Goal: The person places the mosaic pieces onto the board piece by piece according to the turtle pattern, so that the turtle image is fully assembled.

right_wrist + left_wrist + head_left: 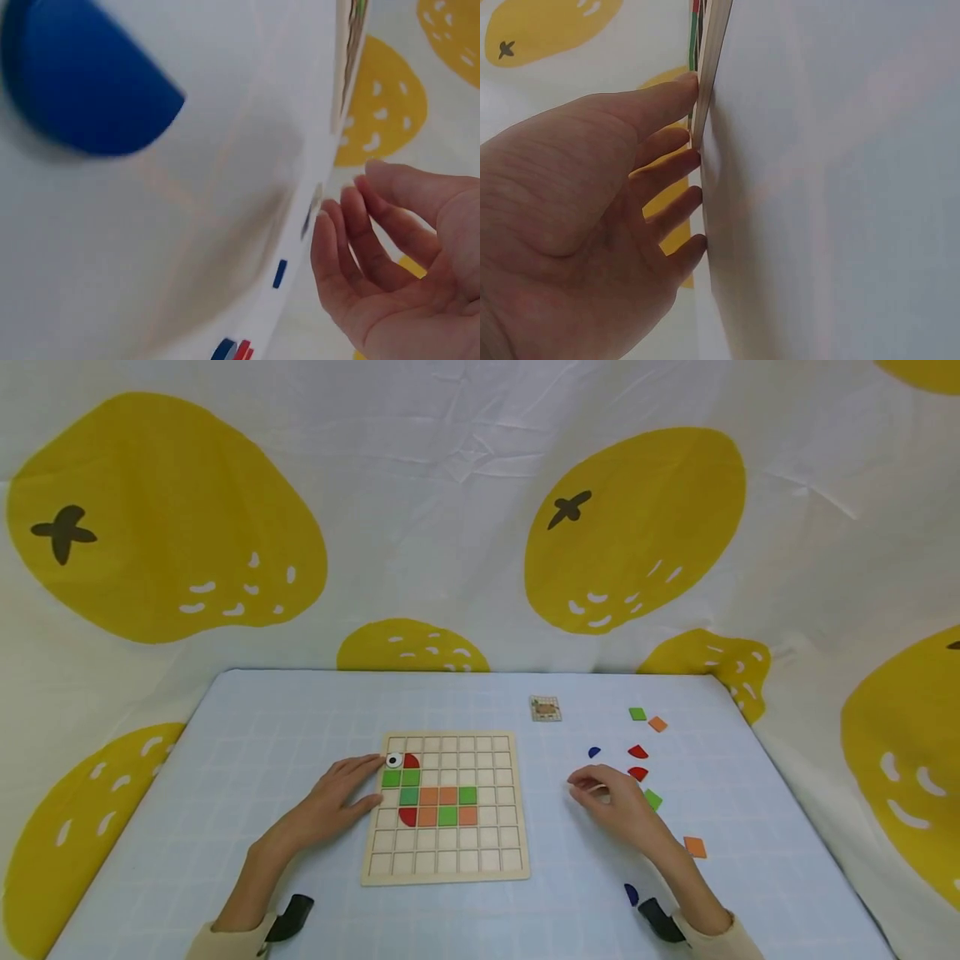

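Observation:
A pale wooden grid board [446,865] lies on the table, its cells partly filled with flat coloured tiles: an eye tile [393,761], red quarter-rounds [408,817], several green squares [447,816] and several orange squares [428,797]. At the board's left edge rests my left hand [326,806], thumb and fingertips against the rim and fingers fairly straight. To the right of the board hovers my right hand [615,802]. Its fingers are loosely bent, and the right wrist view shows a gap between thumb and fingers with no piece in it.
Around the right hand lie loose pieces: blue half-rounds [632,894] [90,82], red quarter-rounds [637,752], green pieces [637,714] and orange squares [695,847]. A small patterned card [545,708] lies behind the board's right side. A fruit-print cloth [450,527] hangs behind the table.

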### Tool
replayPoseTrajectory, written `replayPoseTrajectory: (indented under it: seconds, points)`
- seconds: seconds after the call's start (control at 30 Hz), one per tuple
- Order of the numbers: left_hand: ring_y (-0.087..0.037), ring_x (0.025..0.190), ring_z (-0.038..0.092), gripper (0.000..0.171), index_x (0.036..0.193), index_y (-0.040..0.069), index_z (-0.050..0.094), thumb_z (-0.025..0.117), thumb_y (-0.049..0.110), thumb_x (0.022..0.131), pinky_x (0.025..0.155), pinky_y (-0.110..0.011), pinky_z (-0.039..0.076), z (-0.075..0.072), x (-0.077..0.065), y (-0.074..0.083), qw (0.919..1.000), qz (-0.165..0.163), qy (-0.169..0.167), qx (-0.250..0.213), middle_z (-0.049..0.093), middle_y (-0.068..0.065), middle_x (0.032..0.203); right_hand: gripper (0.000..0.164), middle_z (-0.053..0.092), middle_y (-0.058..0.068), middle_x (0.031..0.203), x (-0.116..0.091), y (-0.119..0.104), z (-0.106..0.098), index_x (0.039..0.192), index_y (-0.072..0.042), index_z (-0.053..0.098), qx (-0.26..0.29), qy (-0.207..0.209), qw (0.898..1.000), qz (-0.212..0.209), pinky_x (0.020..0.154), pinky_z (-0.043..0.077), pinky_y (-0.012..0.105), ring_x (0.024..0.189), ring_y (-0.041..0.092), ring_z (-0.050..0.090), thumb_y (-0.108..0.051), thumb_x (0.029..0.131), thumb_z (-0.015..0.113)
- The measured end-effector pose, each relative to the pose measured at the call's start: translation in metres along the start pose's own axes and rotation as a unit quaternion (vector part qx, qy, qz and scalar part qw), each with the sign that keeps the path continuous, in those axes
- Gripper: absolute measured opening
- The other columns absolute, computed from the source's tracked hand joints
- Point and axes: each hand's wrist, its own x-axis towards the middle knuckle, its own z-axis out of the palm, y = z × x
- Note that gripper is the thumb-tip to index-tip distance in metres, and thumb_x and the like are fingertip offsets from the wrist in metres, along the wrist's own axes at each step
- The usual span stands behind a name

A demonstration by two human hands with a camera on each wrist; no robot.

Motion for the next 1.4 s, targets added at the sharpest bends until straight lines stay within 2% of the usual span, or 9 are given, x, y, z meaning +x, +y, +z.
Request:
replayPoseTrajectory:
  seconds: [0.27,0.37,0.43,0.63,0.9,1.17,1.27,1.4]
  points:
    - [-0.042,0.142,0.038,0.061,0.153,0.004,0.047,0.069,0.023,0.1,0.112,-0.065,0.036,0.0,0.0,0.0,1.0,0.004,0.003,-0.001,0.046,-0.019,0.155,0.017,0.072,0.001,0.105,-0.014,0.025,-0.03,0.111,-0.006,0.073,-0.023,0.039,0.999,0.001,0.083,0.059,0.025,0.094,0.02,0.068,-0.008,0.094,0.075]
    - [-0.042,0.142,0.038,0.061,0.153,0.004,0.046,0.069,0.024,0.101,0.112,-0.064,0.036,0.0,0.0,-0.001,1.0,0.006,0.005,0.002,0.046,-0.019,0.155,0.018,0.073,0.004,0.107,-0.02,0.033,-0.039,0.113,-0.006,0.073,-0.034,0.051,0.998,0.016,0.083,0.059,0.025,0.097,0.022,0.068,-0.01,0.095,0.075]
    - [-0.042,0.142,0.039,0.06,0.153,0.004,0.046,0.068,0.025,0.101,0.112,-0.064,0.036,0.001,0.0,-0.002,0.9999,0.009,0.007,0.004,0.046,-0.019,0.155,0.02,0.073,0.005,0.109,-0.024,0.038,-0.045,0.114,-0.006,0.072,-0.044,0.053,0.997,0.032,0.085,0.06,0.028,0.099,0.024,0.068,-0.012,0.095,0.075]
    - [-0.042,0.141,0.039,0.061,0.153,0.003,0.047,0.069,0.025,0.101,0.112,-0.064,0.036,0.002,-0.001,-0.004,0.9999,0.013,0.009,0.002,0.046,-0.019,0.155,0.026,0.072,0.01,0.115,-0.036,0.053,-0.057,0.119,-0.005,0.07,-0.059,0.05,0.994,0.072,0.092,0.057,0.049,0.107,0.031,0.067,-0.015,0.096,0.075]
    - [-0.043,0.141,0.039,0.06,0.152,0.002,0.047,0.069,0.024,0.1,0.111,-0.065,0.037,0.0,-0.001,0.0,0.9999,0.011,0.008,0.004,0.047,-0.02,0.154,0.036,0.069,0.017,0.121,-0.053,0.069,-0.07,0.123,-0.003,0.068,-0.063,0.028,0.991,0.11,0.094,0.055,0.055,0.112,0.037,0.063,-0.025,0.096,0.076]
    - [-0.042,0.141,0.039,0.061,0.153,0.004,0.046,0.069,0.024,0.1,0.112,-0.065,0.037,-0.002,0.0,0.003,1.0,0.002,0.006,0.004,0.046,-0.018,0.155,0.042,0.069,0.018,0.121,-0.071,0.082,-0.079,0.123,-0.002,0.069,-0.088,0.014,0.984,0.153,0.09,0.057,0.05,0.108,0.035,0.063,-0.026,0.09,0.081]
    - [-0.042,0.142,0.038,0.061,0.154,0.004,0.046,0.069,0.024,0.101,0.112,-0.065,0.036,-0.002,0.0,0.003,1.0,0.0,0.004,0.002,0.046,-0.018,0.155,0.047,0.069,0.017,0.12,-0.075,0.087,-0.082,0.124,-0.002,0.069,-0.089,0.003,0.982,0.168,0.083,0.058,0.037,0.103,0.031,0.062,-0.03,0.089,0.083]
    - [-0.042,0.142,0.038,0.061,0.154,0.004,0.046,0.069,0.024,0.101,0.112,-0.065,0.036,-0.001,0.0,0.002,1.0,0.001,0.005,0.001,0.046,-0.018,0.155,0.045,0.071,0.012,0.114,-0.082,0.093,-0.082,0.12,-0.002,0.071,-0.092,0.001,0.982,0.167,0.073,0.053,0.02,0.097,0.024,0.061,-0.027,0.086,0.085]
